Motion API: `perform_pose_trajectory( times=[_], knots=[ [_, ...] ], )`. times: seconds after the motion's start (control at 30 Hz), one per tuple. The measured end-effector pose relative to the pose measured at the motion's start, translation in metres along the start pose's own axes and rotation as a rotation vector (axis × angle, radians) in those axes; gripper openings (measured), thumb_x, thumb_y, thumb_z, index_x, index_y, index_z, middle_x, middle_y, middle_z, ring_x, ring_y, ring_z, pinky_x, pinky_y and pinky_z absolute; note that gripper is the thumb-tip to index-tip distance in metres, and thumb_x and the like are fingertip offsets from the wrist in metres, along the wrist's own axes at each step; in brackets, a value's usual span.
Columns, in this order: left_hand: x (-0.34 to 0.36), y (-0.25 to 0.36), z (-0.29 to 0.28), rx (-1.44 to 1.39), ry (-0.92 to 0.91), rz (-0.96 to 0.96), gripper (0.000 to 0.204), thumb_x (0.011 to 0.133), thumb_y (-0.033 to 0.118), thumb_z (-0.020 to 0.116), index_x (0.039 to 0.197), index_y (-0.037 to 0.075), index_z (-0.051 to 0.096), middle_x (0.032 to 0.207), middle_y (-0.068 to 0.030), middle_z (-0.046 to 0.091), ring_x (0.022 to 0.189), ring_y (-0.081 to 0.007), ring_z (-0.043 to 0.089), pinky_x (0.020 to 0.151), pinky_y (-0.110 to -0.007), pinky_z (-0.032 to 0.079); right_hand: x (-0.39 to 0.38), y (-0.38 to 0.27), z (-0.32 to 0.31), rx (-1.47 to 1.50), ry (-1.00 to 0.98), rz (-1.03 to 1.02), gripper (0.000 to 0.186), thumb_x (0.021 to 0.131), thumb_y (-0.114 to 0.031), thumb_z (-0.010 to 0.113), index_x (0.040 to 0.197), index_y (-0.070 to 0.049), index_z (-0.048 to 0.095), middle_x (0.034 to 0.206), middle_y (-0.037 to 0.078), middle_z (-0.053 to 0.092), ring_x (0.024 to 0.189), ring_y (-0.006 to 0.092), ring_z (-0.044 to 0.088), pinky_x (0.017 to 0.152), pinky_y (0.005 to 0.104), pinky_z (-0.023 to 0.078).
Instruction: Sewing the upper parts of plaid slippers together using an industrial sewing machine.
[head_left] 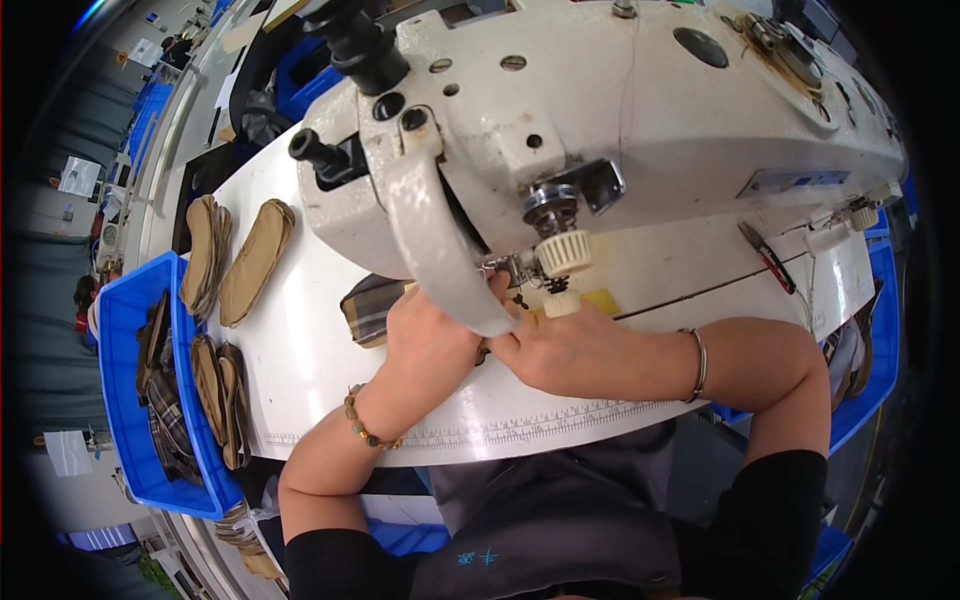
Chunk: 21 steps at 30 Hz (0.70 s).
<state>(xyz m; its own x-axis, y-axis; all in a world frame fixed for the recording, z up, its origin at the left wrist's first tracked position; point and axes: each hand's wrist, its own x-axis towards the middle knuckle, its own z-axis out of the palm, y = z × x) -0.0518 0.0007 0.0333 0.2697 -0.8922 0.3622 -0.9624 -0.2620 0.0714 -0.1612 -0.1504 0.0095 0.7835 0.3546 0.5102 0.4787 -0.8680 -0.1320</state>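
Note:
A white sewing machine (660,110) arches over the table, and both hands are close together under its head. My left hand (432,328) is closed on a plaid fabric piece (368,310), whose tan-edged end sticks out to the left. Curled beside it, my right hand (570,352) has its thumb and fingers drawn in toward the left hand near the needle area. A small dark edge shows between the hands. The machine's curved white lever cover hides several fingertips, so what the right fingers pinch cannot be made out.
Tan shoe-shaped fabric pieces (256,262) lie stacked on the white table (310,390) at left. A blue bin (118,400) there holds plaid pieces; another blue bin (882,375) stands at right. Red-and-black thread snips (768,260) lie right of the machine head. A ruler strip (520,432) follows the near edge.

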Motion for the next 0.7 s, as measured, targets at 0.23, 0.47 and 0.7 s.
perform_pose_trajectory(
  times=[0.23,0.47,0.7],
  knots=[
    [0.002,0.0,0.001,0.027,-0.054,-0.043,0.03,0.066,0.011,0.069,0.096,0.01,0.074,0.092,-0.0017,0.063,0.084,-0.0219,0.065,0.065,-0.033,0.053,0.001,0.003,0.003,-0.003,0.018,0.024,0.011,0.074,-0.011,0.065,0.077,-0.005,0.056,0.054,0.002,0.056,0.046,0.0165,0.061,0.039,0.0313,0.044],
    [0.001,-0.004,0.002,0.076,-0.053,-0.026,0.029,0.067,0.013,0.072,0.096,0.013,0.075,0.08,-0.001,0.058,0.077,-0.0201,0.064,0.058,-0.034,0.052,0.0,0.005,0.008,-0.012,0.041,0.049,0.012,0.074,-0.013,0.065,0.079,-0.005,0.057,0.048,0.001,0.053,0.04,0.0176,0.058,0.037,0.0328,0.042],
    [0.01,-0.006,-0.01,-0.059,-0.079,-0.051,0.03,0.066,0.008,0.074,0.096,0.01,0.075,0.082,-0.0042,0.066,0.074,-0.0222,0.065,0.058,-0.034,0.052,-0.003,0.009,0.011,-0.057,0.041,0.039,0.015,0.073,-0.013,0.066,0.082,-0.004,0.058,0.046,0.001,0.052,0.04,0.0176,0.058,0.038,0.0322,0.04]
  ],
)
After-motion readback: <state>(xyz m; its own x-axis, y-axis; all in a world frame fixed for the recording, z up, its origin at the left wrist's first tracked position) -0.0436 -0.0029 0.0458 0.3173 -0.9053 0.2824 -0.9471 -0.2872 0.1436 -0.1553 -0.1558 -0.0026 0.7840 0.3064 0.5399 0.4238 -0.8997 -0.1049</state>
